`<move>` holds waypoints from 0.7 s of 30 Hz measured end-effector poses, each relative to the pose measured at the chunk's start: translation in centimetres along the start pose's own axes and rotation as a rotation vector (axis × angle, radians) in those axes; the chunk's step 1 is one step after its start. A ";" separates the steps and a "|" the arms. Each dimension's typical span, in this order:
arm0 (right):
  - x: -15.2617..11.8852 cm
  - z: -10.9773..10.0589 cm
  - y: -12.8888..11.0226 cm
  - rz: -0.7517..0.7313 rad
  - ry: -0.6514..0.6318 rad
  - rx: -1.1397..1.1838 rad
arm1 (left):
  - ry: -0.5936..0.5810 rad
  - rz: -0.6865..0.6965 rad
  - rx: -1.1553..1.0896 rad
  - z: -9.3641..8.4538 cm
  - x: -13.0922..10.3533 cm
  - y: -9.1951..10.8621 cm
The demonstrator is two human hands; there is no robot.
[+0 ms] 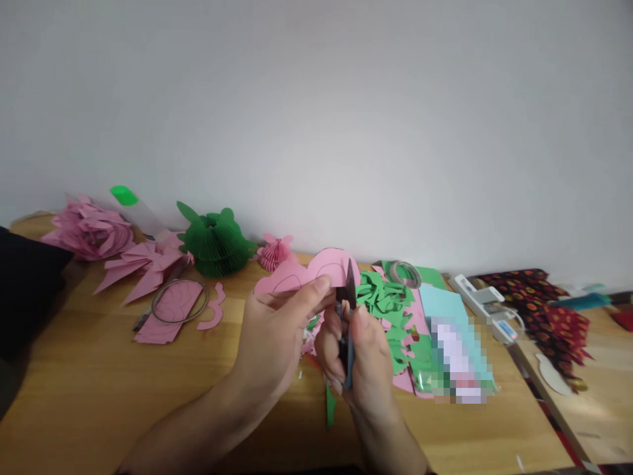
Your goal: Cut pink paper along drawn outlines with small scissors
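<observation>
My left hand (277, 336) pinches a piece of pink paper (332, 262) with rounded lobes and drawn curved lines, held up above the table. In my right hand (363, 353) is a pair of scissors (350, 284), fingers through the dark handles and blades pointing up. The blades stand at the right part of the pink paper, near its edge. How far they are parted is hard to make out. Behind and below my hands lie green paper scraps (383, 293), partly hidden by my right hand.
On the wooden table (99, 396), a pink paper flower (89, 227), a green honeycomb paper ball (215, 244) and a small pink one (275, 252) stand by the wall. A wire ring (179, 321) lies on pink paper at left. Tape (404, 274) and a power strip (487, 307) are at right.
</observation>
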State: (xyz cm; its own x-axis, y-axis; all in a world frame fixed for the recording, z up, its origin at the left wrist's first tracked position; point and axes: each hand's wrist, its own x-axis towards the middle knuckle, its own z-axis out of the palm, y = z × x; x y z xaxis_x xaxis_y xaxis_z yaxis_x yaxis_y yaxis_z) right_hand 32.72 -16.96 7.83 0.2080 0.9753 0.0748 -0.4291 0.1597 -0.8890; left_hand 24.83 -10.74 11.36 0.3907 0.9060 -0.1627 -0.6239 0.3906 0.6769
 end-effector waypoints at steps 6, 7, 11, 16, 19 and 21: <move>-0.6 -0.4 0.1 -0.005 0.029 0.009 | -0.008 -0.007 -0.012 0.0 -0.2 -0.9; -1.0 -0.6 0.1 -0.005 0.047 0.010 | -0.007 -0.015 -0.019 0.1 -0.4 -1.3; -2.6 -1.8 0.1 -0.010 0.173 -0.017 | -0.031 -0.112 -0.059 0.6 -1.1 -3.0; -3.2 -2.2 0.7 0.015 0.297 -0.021 | -0.022 -0.205 -0.100 0.6 -1.0 -4.5; -3.2 -2.0 1.3 0.049 0.320 -0.003 | 0.001 -0.214 -0.102 0.2 -0.9 -4.7; -3.2 -1.9 1.5 0.056 0.323 0.027 | 0.008 -0.216 -0.103 0.0 -1.0 -4.5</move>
State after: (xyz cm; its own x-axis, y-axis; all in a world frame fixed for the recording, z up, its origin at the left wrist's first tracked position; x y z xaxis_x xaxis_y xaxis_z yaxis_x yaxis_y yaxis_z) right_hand 33.04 -20.13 5.40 0.4493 0.8847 -0.1247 -0.4701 0.1154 -0.8750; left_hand 27.29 -13.39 8.45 0.5174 0.8007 -0.3018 -0.5925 0.5897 0.5488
